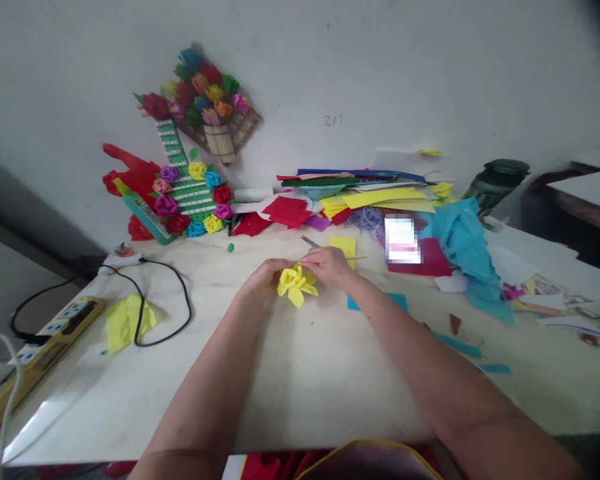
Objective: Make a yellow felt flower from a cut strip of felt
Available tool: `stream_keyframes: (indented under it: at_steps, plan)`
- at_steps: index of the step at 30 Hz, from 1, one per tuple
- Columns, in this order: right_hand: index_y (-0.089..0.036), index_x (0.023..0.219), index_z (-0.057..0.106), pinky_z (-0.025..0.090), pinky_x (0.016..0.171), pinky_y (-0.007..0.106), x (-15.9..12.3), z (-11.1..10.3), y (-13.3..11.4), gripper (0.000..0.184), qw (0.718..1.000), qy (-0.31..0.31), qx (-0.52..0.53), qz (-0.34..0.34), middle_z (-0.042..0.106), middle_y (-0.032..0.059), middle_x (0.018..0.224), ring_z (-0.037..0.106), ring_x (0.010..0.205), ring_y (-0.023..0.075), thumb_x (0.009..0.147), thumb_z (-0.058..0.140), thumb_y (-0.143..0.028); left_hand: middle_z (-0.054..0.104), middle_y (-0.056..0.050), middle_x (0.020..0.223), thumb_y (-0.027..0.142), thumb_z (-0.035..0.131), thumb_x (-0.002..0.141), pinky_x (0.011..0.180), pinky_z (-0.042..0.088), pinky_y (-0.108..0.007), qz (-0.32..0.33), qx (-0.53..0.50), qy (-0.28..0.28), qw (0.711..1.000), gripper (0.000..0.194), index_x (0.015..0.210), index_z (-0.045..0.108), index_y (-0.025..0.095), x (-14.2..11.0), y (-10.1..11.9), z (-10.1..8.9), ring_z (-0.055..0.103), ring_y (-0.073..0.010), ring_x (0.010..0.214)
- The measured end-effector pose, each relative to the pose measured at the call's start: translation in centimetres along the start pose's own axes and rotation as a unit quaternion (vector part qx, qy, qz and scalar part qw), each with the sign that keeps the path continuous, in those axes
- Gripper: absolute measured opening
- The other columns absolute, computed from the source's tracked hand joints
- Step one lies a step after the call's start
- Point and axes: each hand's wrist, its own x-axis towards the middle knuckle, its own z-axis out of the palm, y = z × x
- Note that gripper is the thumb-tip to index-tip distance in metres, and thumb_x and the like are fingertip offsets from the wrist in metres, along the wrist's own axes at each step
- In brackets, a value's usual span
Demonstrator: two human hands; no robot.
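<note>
A yellow paper flower (296, 283) with folded petals is above the middle of the table. My left hand (266, 275) closes around its left side, the fingertips partly hidden behind the petals. At the flower's upper right edge, my right hand (330, 265) is closed in a pinch. A thin stick (357, 258) pokes out to the right from this hand; its other end is hidden. Behind the right hand lie a grey pointed metal tool (309, 241), partly covered, and a yellow paper square (347, 247). A blue paper piece (380, 303) lies under the right forearm.
Stacked coloured paper (380, 193), a lit phone (403, 240) and crumpled blue paper (467, 233) line the back and right. A flower-covered guitar shape (195, 193) and glue bottle (145, 213) lean on the wall. A power strip (55, 340) and black cable (190, 300) lie left.
</note>
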Motion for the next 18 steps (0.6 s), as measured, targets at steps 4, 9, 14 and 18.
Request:
stream_keyframes:
  at_steps: [4,9,14,18]
  plan:
    - [-0.022,0.08,0.067,0.036,0.06,0.018,-0.06,0.09,0.03,0.022,1.0,0.017,0.007,-0.01,0.065,0.0,0.075,0.056,0.069,0.0092,0.078,0.046,-0.028,0.064,-0.009,0.063,0.017,0.055,0.061,0.059,0.044,-0.027,-0.015,-0.021,0.001,1.0,0.015,0.067,0.063,0.006,0.0,-0.02,0.08,0.058,-0.017,0.057]
    - [-0.022,0.08,0.067,0.037,0.061,0.019,0.06,0.28,0.13,0.019,1.0,0.025,0.004,0.0,0.065,0.0001,0.076,0.056,0.069,0.0093,0.076,0.048,-0.025,0.064,-0.009,0.062,0.017,0.056,0.063,0.058,0.044,-0.026,-0.008,-0.017,0.005,1.0,0.014,0.067,0.063,0.006,-0.01,0.02,0.21,0.058,-0.0156,0.056]
    - [-0.022,0.079,0.067,0.037,0.061,0.019,0.17,0.23,-0.03,0.018,1.0,0.017,0.005,0.015,0.066,-0.0005,0.077,0.057,0.071,0.0098,0.074,0.05,-0.021,0.064,-0.01,0.063,0.016,0.054,0.062,0.059,0.045,-0.027,-0.02,-0.016,0.001,1.0,0.015,0.067,0.064,0.005,0.18,-0.02,0.01,0.058,-0.0166,0.057]
    - [-0.022,0.078,0.067,0.038,0.061,0.02,0.24,0.02,-0.26,0.017,0.999,-0.004,0.008,0.032,0.066,-0.0011,0.078,0.057,0.072,0.0103,0.073,0.05,-0.021,0.063,-0.008,0.059,0.014,0.056,0.059,0.058,0.044,-0.027,-0.008,-0.016,0.011,1.0,0.011,0.062,0.063,0.006,0.17,0.0,-0.05,0.057,-0.0158,0.054]
